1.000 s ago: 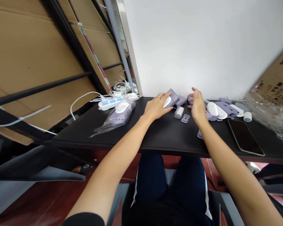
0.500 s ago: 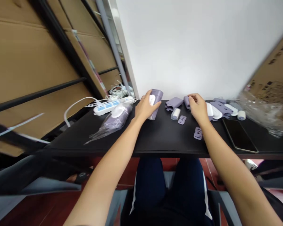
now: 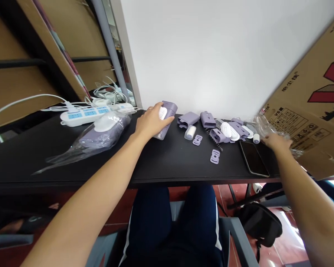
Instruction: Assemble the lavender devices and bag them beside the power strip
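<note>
My left hand (image 3: 153, 120) grips a lilac cylindrical device (image 3: 169, 119) with a white grille, holding it on the black table (image 3: 167, 167). My right hand (image 3: 277, 141) is far to the right, its fingers against crumpled clear plastic (image 3: 269, 128) under a cardboard box (image 3: 308, 111). Between my hands lie lilac casing parts (image 3: 188, 119), a white roll (image 3: 190, 132), white oval covers (image 3: 226, 129) and flat lilac frames (image 3: 215, 156). A black phone (image 3: 253, 158) lies just left of my right hand.
A bagged lilac-and-white item (image 3: 100, 135) and a white power strip (image 3: 83, 116) with tangled cables lie at the table's left. A white wall (image 3: 211, 55) rises behind the table. A black bag (image 3: 260, 224) sits on the red floor below right.
My right hand has moved right from the lilac parts to the plastic. My left hand still has the device. The view has turned, showing more of the box.
</note>
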Available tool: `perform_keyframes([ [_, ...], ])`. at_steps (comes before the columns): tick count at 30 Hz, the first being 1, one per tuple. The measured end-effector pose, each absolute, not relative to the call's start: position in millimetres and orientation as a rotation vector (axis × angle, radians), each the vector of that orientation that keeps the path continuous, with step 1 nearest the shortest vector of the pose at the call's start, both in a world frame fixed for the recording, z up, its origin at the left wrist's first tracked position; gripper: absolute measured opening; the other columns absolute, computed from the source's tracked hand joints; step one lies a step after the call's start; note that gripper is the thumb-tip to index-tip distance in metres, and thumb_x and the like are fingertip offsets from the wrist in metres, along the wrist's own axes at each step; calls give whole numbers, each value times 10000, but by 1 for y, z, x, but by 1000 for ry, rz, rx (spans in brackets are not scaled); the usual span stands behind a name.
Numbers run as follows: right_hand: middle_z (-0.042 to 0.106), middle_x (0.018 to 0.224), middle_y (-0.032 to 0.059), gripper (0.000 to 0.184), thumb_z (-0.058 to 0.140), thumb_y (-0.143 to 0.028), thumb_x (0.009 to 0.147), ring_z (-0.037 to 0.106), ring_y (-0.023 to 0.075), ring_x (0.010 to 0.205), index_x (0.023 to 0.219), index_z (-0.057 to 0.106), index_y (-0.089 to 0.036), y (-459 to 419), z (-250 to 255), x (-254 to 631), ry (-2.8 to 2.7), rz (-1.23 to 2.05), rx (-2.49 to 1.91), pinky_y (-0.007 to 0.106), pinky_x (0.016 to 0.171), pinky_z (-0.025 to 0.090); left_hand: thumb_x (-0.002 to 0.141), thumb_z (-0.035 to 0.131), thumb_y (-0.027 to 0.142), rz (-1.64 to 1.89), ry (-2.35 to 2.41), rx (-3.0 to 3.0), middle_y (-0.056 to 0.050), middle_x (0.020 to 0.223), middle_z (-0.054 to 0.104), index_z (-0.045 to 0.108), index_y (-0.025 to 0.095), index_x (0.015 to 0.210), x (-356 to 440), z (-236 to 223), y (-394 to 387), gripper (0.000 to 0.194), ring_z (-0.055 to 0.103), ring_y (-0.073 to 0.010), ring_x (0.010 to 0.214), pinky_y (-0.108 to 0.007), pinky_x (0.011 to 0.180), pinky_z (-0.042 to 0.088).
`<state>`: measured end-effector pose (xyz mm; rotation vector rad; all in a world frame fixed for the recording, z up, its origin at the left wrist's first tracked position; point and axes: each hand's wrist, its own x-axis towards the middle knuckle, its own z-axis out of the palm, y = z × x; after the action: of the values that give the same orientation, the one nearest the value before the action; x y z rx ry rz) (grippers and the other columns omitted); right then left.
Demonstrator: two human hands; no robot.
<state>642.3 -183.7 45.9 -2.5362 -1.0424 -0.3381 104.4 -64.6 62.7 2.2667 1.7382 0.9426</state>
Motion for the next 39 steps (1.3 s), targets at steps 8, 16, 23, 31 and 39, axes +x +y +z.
perform_keyframes([
  [8,706,889,176,369,734,-567,821,631,379,1023,697,535,-282,-185,66,646,-989,-450,-2510,589,929,322,836,641,686,944,1756,2239,-144,1508,591,450,341,1574,106,61,-63,837,574,-453,1342,-584,1091,465],
  [16,746,1077,191,178,701,-357,800,647,388,1118,895,745,-213,-181,71,650,-1056,-350,-2598,559,964,365,821,654,694,958,1723,2229,-144,1496,596,470,349,1554,107,64,-66,831,574,-464,1332,-602,1080,471],
  [23,726,844,185,238,567,-194,867,627,340,1084,637,622,-216,-191,64,635,-1066,-640,-2458,611,1003,237,824,635,714,929,1736,2222,-158,1496,594,464,341,1559,107,65,-67,842,586,-477,1317,-613,1056,483],
  [31,729,1190,196,172,518,-281,971,673,243,1092,1103,596,-203,-165,128,551,-1181,-482,-1790,449,947,442,794,632,768,721,1723,2340,-146,1442,661,538,322,1512,106,63,-68,850,627,-468,1272,-568,1024,510],
  [39,751,1102,76,458,554,-561,953,689,216,757,1337,540,-313,-110,97,372,-1360,519,-1289,392,672,572,813,609,772,540,1519,2508,-108,1350,731,689,347,1351,116,50,-69,690,668,-426,1231,-545,1044,494],
])
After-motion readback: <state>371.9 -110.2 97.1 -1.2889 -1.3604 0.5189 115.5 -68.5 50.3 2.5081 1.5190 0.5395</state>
